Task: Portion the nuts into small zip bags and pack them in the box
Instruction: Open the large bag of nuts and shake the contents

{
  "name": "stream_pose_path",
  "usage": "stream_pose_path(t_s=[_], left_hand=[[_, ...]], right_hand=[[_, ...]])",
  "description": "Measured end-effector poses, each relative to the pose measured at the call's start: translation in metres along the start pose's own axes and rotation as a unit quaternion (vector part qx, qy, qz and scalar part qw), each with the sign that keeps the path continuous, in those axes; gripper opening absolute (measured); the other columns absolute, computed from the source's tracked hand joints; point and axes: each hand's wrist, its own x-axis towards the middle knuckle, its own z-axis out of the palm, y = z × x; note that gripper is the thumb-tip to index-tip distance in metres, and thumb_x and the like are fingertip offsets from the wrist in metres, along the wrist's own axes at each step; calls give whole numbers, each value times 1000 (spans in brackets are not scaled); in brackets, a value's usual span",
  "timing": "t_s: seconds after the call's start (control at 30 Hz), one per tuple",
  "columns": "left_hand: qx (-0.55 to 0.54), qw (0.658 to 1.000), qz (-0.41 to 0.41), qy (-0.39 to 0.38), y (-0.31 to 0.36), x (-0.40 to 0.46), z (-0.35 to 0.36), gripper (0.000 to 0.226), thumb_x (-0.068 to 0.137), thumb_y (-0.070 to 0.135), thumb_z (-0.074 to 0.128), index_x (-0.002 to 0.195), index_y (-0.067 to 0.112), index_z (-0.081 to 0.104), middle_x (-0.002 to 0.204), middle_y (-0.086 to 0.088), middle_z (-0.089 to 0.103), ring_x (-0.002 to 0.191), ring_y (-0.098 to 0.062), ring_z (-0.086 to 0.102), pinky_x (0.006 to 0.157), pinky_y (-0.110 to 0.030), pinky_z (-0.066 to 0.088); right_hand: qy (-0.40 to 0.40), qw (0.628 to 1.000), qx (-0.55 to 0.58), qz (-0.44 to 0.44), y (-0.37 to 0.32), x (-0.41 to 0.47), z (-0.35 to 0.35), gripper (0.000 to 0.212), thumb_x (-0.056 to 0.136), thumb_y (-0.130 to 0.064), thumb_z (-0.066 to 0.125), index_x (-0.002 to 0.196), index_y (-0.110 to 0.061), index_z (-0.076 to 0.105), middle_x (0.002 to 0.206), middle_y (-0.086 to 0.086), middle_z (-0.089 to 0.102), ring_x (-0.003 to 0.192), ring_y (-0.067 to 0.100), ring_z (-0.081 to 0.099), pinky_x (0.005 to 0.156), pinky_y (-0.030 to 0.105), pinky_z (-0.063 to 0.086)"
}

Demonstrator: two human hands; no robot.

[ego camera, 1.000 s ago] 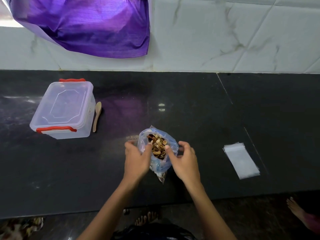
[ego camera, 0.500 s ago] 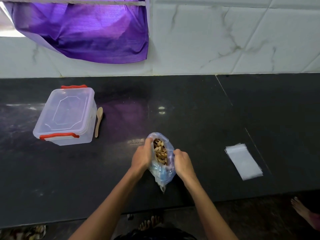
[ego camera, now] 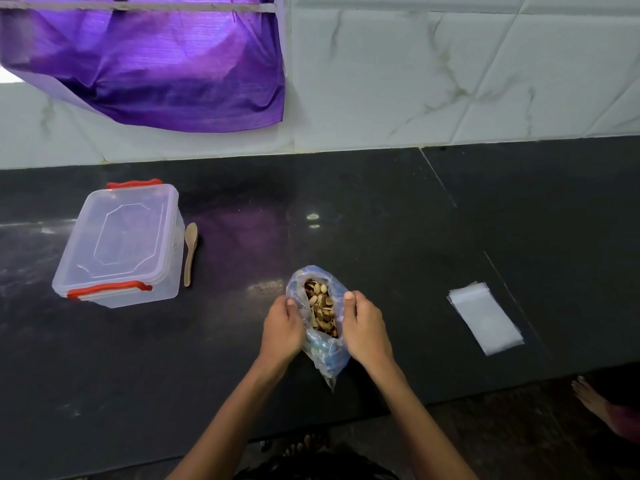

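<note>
Your left hand (ego camera: 282,329) and right hand (ego camera: 365,329) each grip one side of the clear blue-tinted bag (ego camera: 322,351), which stands between them on the dark desk (ego camera: 381,237) with its mouth open. Nuts (ego camera: 320,308), tan and brown, fill the bag near its opening. Clear plastic box (ego camera: 121,244) with red latches, lid on, sits well apart to the left of your left hand and farther from you. Wooden spoon (ego camera: 190,252) lies just beside the box's right wall, its bowl end away from you. Stack of small zip bags (ego camera: 486,318), flat on the desk, lies apart to the right of your right hand. Purple cloth (ego camera: 156,64) hangs on the tiled wall (ego camera: 450,71) beyond the desk, above the box.
</note>
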Motion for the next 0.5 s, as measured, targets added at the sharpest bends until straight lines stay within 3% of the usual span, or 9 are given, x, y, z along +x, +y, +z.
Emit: stream_pose_path(t_s=[0.1, 0.23, 0.5], left_hand=[[-9, 1000, 25, -14, 9, 5, 3, 29, 104, 20, 30, 86, 11, 50, 82, -2, 55, 71, -10, 52, 60, -24, 39], [0, 997, 68, -37, 26, 19, 17, 28, 104, 20, 31, 90, 7, 52, 82, -1, 54, 72, -11, 51, 62, -24, 41], [84, 987, 113, -83, 59, 51, 65, 27, 104, 21, 33, 83, 14, 48, 73, 8, 51, 65, -5, 48, 52, -14, 36]], right_hand=[[20, 1000, 15, 5, -2, 3, -6, 34, 102, -31, 30, 72, -24, 43, 68, -7, 49, 60, 3, 47, 51, 15, 32], [56, 998, 26, 18, -3, 12, -27, 35, 102, -31, 30, 71, -25, 44, 68, -6, 50, 60, 3, 47, 51, 15, 32], [124, 990, -4, 64, 21, 46, -74, 35, 103, -29, 30, 80, -12, 51, 70, -4, 50, 64, 7, 50, 51, 19, 33]])
